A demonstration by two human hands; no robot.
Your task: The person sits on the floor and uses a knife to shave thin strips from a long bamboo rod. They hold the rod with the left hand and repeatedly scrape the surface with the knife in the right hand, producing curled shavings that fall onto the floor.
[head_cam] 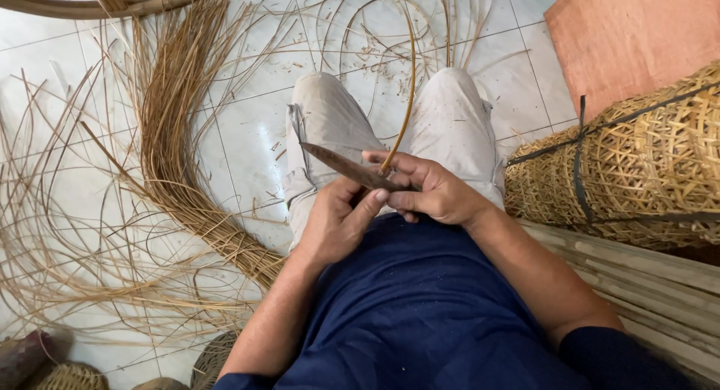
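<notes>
Centre frame, left hand point(337, 223) grips knife point(351, 168); right hand point(435, 191) pinches cane strip point(409, 82), seemingly mid-shave; bundle of strips point(176, 120) at upper left lies unworked.

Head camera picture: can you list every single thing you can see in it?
knife: one, dark blade, held over the lap.
strip: one, tan, curving up from the right hand.
loose strips: many, tan, in a bundle and scattered on the floor at left.
floor: white tiles, with small shavings.
baskets: a strapped bundle, woven, golden, at right.
board: one, orange-brown, top right.
slats: several, pale, lower right.
small baskets: at least two, partly seen, bottom left.
trousers: pale grey, knees up.
shirt: dark blue.
left hand: grips the knife.
right hand: pinches the strip against the blade.
</notes>
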